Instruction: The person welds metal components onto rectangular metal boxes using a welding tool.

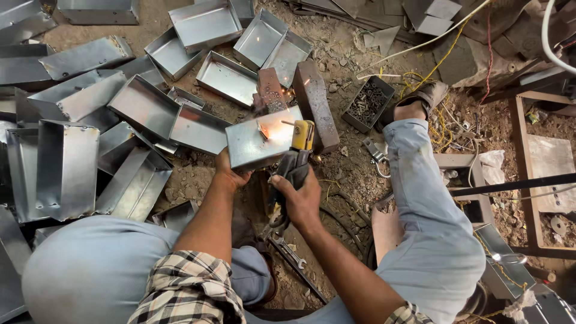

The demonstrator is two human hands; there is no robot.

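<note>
My left hand (230,172) grips the near edge of a shiny sheet-metal box (255,139) held upright on the dirt floor. My right hand (298,197) is closed around the dark handle of a welding electrode holder (298,155) with a yellow head. The holder's tip points at the box's face, where a bright glow and small sparks show. A rusty steel block (316,103) stands just behind the box, and a second rusty block (271,89) is left of it.
Several finished metal trays (207,24) and folded sheet boxes (66,168) lie scattered left and behind. A small tray of bolts (367,103) sits right of the blocks. My right leg (429,204) stretches forward. Wrenches (288,251), cables (438,60) and a metal frame (528,180) lie around.
</note>
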